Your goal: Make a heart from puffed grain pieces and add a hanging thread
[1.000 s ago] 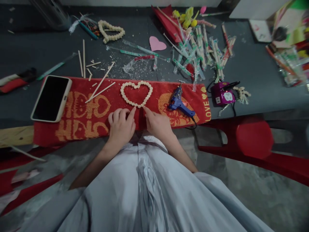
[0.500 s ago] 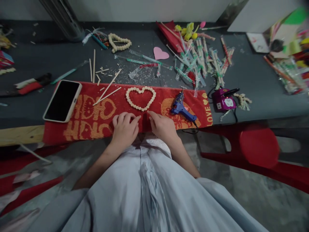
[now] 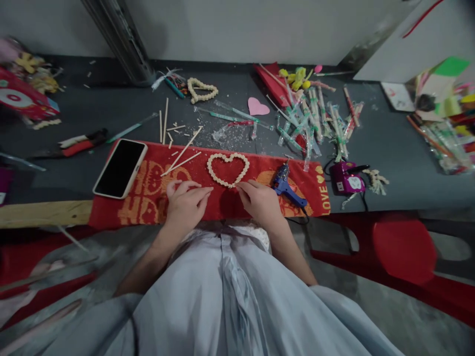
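Note:
A heart-shaped outline of small pale pieces [image 3: 246,170] lies on a red towel [image 3: 218,210] with orange patterning. My right hand [image 3: 261,201] is at the heart's lower point, thumb and forefinger pinched at its tip. To the left, my left hand [image 3: 186,203] hovers low over the towel, fingers loosely bent and apart, with nothing visible in it. Thin pale wooden sticks [image 3: 181,164] lie just beyond it. A blue hot glue gun [image 3: 287,188] rests right of my right hand, nozzle pointing away.
A phone [image 3: 120,168] lies on the towel's left end. Beyond are cutting pliers [image 3: 79,143], a second heart outline [image 3: 202,98], a pink paper heart [image 3: 258,107] and wrapped sticks [image 3: 315,113]. A purple power adapter [image 3: 347,178] is at right; a red stool [image 3: 404,247] stands below.
The view has shifted, so the table appears lower and further right. My left hand has drawn away leftward with its fingers spreading. My right hand has come up to the heart's lower tip.

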The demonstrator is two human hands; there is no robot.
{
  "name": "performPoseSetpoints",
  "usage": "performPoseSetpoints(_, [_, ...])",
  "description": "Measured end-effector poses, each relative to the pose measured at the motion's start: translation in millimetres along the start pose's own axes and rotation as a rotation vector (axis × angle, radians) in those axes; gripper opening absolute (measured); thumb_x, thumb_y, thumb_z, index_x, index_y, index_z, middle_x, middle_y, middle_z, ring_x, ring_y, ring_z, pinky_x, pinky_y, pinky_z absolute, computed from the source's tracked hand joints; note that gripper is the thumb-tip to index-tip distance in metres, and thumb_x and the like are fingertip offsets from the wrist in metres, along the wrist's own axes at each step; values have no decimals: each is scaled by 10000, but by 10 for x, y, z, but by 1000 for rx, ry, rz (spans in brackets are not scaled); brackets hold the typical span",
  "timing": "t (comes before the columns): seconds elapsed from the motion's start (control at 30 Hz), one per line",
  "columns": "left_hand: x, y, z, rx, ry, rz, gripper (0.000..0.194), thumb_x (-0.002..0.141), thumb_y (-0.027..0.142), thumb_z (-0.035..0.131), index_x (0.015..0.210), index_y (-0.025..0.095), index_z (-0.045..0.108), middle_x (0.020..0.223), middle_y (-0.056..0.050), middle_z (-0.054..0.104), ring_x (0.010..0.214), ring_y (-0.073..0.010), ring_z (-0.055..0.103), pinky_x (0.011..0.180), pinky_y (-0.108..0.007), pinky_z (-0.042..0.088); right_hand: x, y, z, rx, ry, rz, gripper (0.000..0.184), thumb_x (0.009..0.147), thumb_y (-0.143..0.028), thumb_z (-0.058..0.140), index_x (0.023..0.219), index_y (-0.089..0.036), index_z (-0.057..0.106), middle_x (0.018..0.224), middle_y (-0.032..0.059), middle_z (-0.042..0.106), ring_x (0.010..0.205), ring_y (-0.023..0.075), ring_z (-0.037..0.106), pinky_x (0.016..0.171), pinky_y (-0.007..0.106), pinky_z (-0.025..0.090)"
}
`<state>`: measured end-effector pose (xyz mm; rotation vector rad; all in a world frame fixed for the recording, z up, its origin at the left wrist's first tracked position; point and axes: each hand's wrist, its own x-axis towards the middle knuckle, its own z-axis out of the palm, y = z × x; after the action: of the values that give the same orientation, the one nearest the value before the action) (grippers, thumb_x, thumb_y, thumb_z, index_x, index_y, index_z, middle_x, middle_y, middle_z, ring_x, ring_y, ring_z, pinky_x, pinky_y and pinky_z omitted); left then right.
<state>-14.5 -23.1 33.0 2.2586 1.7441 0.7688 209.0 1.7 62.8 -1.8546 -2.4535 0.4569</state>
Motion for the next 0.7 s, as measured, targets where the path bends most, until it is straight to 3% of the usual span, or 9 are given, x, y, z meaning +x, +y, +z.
performPoseSetpoints(0.17, [120, -87, -102, 40, -55, -42, 270, 974, 234, 629, 1167, 294, 808, 987, -49, 831, 1071, -290, 692, 1125, -586, 379, 149, 31, -44, 31, -6, -31, 342, 1101, -236, 488, 1228, -210, 804, 1185, 97, 833, 1044, 228, 780, 775, 283, 494])
performPoseSetpoints(0.3, [206, -175, -169, 44, -69, -30, 347, 971, 200, 570, 1228, 256, 797, 1072, -93, 802, 1127, -296, 680, 1098, -538, 461, 292, 31, -91, 57, -18, -92, 337, 1084, -189, 498, 1255, -186, 789, 1185, 117, 815, 1079, 226, 765, 855, 288, 531])
performPoseSetpoints(0.47, [274, -285, -251, 9, -155, -9, 362, 977, 165, 550, 1251, 217, 781, 959, -85, 766, 993, -270, 699, 982, -449, 551, 456, 13, -94, 83, -15, -204, 350, 1035, -103, 519, 1269, -168, 771, 1200, 135, 788, 1076, 227, 748, 914, 310, 555])
performPoseSetpoints(0.7, [273, -378, -355, 66, -304, -11, 346, 968, 124, 574, 1236, 200, 780, 993, -91, 769, 1050, -272, 714, 1007, -439, 572, 596, -62, -81, 89, -69, -287, 316, 1058, -118, 502, 1206, -141, 780, 1196, 145, 787, 1070, 233, 749, 907, 314, 560])
